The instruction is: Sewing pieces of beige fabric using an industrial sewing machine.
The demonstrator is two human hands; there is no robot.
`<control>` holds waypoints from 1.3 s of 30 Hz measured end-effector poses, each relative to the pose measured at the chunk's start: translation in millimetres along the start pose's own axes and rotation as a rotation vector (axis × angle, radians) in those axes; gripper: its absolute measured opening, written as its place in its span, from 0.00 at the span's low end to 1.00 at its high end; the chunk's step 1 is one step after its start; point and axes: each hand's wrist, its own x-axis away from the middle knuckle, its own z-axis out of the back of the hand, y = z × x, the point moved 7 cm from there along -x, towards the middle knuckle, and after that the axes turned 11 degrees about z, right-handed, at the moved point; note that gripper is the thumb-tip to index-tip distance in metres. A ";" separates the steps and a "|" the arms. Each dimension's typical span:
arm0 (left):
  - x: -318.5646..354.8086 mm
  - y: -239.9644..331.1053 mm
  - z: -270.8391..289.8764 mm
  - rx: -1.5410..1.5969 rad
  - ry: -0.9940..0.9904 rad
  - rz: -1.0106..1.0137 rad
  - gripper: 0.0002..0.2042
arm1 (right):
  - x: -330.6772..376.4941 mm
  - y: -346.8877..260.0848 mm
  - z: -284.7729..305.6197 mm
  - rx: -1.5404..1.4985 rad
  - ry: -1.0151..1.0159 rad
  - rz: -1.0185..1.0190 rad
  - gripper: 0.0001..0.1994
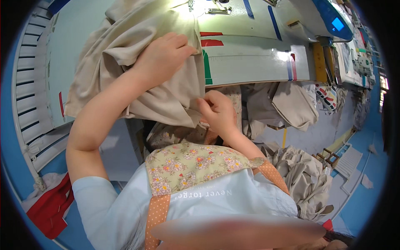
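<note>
A large piece of beige cloth point(175, 89) lies in loose folds over the left part of the sewing table and hangs past its front edge. My left hand point(164, 54) rests on top of it, fingers curled and gripping the cloth near its right edge. Lower down, beyond the table's front edge, my right hand point(217, 110) pinches the hanging right edge of the same cloth between thumb and fingers. At the top, under a bright light, the cloth's far end reaches the needle area of the sewing machine point(321, 16), beside a small metal plate point(218, 10).
Red, green and blue tape strips mark the pale sewing table point(258, 60). Grey and beige cloth pieces point(293, 104) hang below its front edge. A heap of beige cloth point(302, 179) lies at my right. A white slatted rack point(31, 96) and a red cloth point(52, 208) are at my left.
</note>
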 end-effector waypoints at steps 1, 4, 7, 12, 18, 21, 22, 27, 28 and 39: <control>1.3 -0.7 -0.4 0.001 -0.005 0.009 0.15 | 0.1 -7.8 2.3 0.012 0.016 0.089 0.10; 4.0 -1.3 -0.2 0.028 0.051 -0.014 0.16 | -1.6 -10.2 6.4 0.046 0.006 0.073 0.10; 7.8 -2.5 -0.8 0.075 0.093 -0.026 0.18 | -3.3 -15.0 12.4 0.022 0.030 0.037 0.08; 10.3 -4.8 -3.2 0.106 0.088 -0.024 0.19 | -28.4 -26.7 26.6 0.087 0.155 0.104 0.25; 9.7 -6.7 -4.9 0.157 0.094 -0.021 0.18 | -60.9 -35.0 8.3 0.492 0.032 0.161 0.28; 10.1 -6.8 -5.3 0.190 0.093 -0.035 0.17 | -63.5 -35.6 7.1 0.551 0.025 0.154 0.26; 10.2 -6.9 -5.5 0.186 0.091 -0.036 0.17 | -62.9 -36.8 8.6 0.548 0.035 0.174 0.26; 11.1 -5.9 -6.7 0.168 0.064 -0.031 0.15 | -58.1 -38.6 11.7 0.479 0.069 0.247 0.24; 11.5 -4.9 -5.6 0.169 0.076 -0.039 0.14 | -57.7 -38.0 10.6 0.479 0.069 0.246 0.24; 12.7 -6.1 -3.4 0.205 0.066 -0.006 0.15 | -51.6 -51.4 -3.6 0.686 0.041 0.400 0.25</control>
